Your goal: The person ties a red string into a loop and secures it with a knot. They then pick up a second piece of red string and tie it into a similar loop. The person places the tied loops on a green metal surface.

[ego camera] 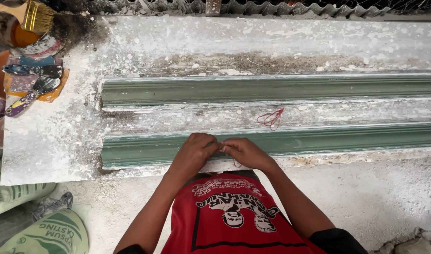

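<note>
Both hands (220, 153) pinched together over near green mould (319, 138)

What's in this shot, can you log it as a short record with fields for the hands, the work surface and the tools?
left hand: fingers pinched, on the near green moulding
right hand: fingers pinched, meeting the left hand; what they pinch is too small to tell
red string: loose loop between the mouldings
far green moulding: parallel, untouched
bench: white, plaster-dusted
tools: brush, scrapers at the left corner
</note>
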